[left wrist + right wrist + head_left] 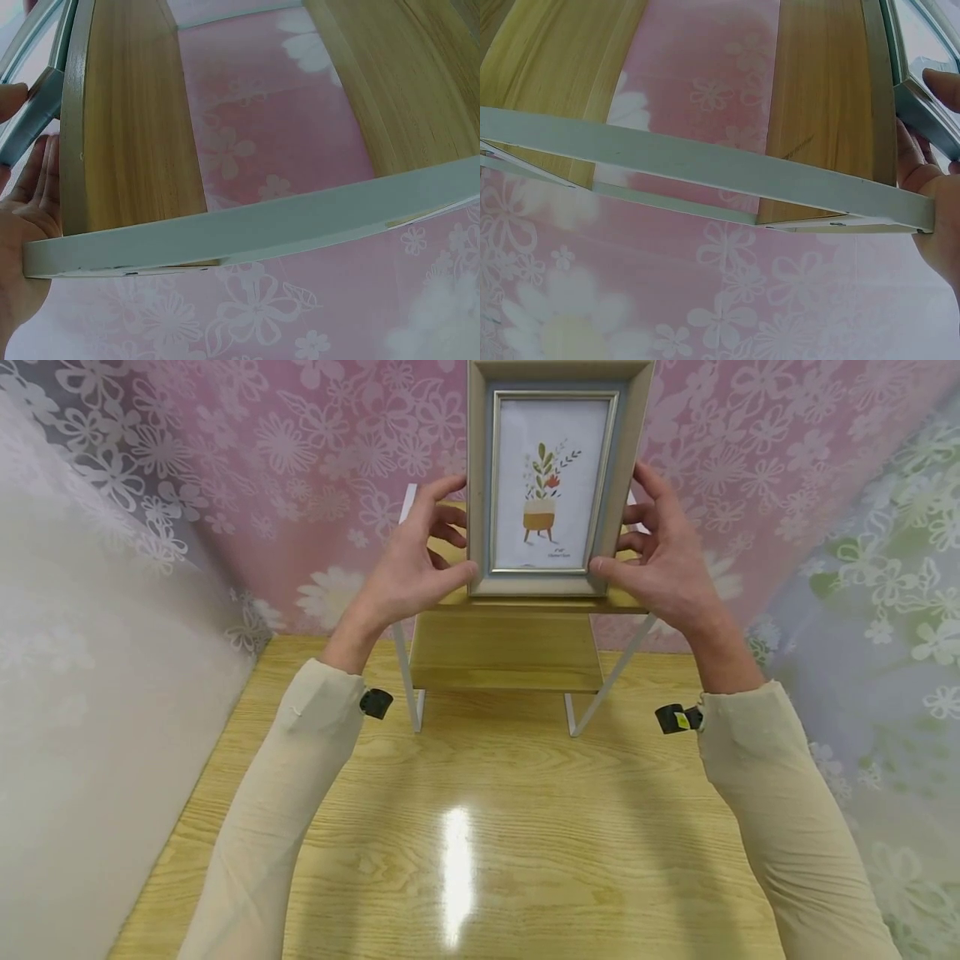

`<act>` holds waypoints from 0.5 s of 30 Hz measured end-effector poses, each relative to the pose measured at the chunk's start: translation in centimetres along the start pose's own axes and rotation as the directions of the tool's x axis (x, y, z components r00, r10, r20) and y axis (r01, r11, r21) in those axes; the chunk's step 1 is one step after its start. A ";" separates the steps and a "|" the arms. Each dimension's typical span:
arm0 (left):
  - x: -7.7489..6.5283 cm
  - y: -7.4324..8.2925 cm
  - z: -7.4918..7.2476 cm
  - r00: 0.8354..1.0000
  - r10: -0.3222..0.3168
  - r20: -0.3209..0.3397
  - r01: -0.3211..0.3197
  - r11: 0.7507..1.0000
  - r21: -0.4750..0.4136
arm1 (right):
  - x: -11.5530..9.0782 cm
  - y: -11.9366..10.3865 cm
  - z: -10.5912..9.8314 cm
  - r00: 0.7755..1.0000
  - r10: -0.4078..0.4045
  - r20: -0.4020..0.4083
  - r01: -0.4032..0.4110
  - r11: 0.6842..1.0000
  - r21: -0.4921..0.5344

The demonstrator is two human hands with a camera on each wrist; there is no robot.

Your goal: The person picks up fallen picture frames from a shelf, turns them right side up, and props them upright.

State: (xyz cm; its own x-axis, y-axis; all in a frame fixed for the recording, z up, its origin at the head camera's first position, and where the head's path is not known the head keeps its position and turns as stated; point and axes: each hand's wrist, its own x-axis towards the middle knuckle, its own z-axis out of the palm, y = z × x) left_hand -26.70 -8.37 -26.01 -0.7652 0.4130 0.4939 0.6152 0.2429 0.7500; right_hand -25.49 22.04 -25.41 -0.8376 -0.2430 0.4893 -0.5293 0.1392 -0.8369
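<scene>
A picture frame (540, 586) with a pale outer border stands upright at the top middle of the head view. Behind its glass is a print (540, 518) of a plant in a footed pot. My left hand (408, 564) grips its left side, thumb at the lower corner. On the opposite side my right hand (667, 560) holds it in the same way, with its thumb on the lower right corner. The frame's lower edge is right at the front of the upper board (450, 602) of a small two-tier stand. Part of that board is hidden behind the frame.
The stand's lower board (510, 652) sits beneath the upper one. White metal legs (615, 672) slant down to the wood-grain floor (540, 827). Floral-patterned walls (330, 485) enclose the back and both sides. Small black devices (377, 702) are on the cuffs.
</scene>
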 end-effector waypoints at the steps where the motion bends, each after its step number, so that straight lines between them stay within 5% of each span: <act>1: 0.0 0.0 0.0 1.000 0.011 -0.013 -0.011 1.000 -0.001 | 0.0 0.0 0.0 1.000 0.002 -0.006 -0.002 1.000 0.002; 9: 0.4 -0.3 0.5 0.983 0.135 -0.127 -0.119 0.985 0.127 | -0.2 0.7 0.4 0.989 -0.103 -0.108 0.111 0.992 0.067; 15: 0.7 -0.5 0.5 0.966 0.215 -0.146 -0.180 0.958 0.223 | 0.0 0.7 0.8 0.975 -0.206 -0.083 0.201 0.978 -0.064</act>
State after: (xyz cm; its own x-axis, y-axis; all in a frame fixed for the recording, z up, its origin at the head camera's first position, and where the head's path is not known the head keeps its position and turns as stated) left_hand -27.44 -7.74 -26.28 -0.6342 0.3227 0.7026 0.7693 0.3539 0.5318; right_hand -25.76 21.39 -26.24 -0.7190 -0.1861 0.6697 -0.6943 0.1490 -0.7041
